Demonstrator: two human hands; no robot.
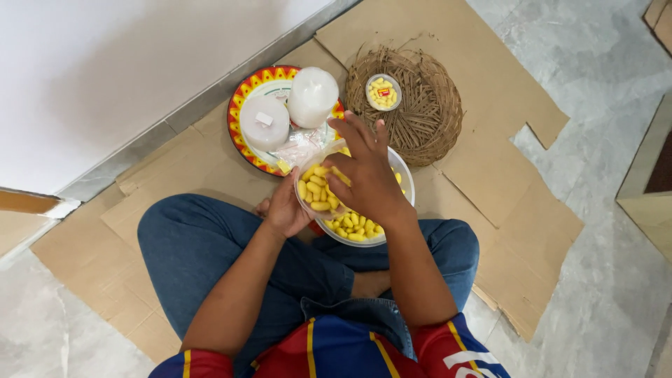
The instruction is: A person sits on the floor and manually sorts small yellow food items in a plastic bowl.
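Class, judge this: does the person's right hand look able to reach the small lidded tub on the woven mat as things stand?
Probably yes. The right hand hovers over the clear bowl, and the small tub sits just beyond its fingertips with nothing between them.

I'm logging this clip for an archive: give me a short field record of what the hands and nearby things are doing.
left hand: left hand holds the clear plastic bowl of small yellow pieces
right hand: right hand reaches into the bowl
beyond: round woven straw mat carrying a small lidded cup of yellow pieces
left of mat: red-and-yellow patterned plate with two white cylinders
floor: flattened brown cardboard
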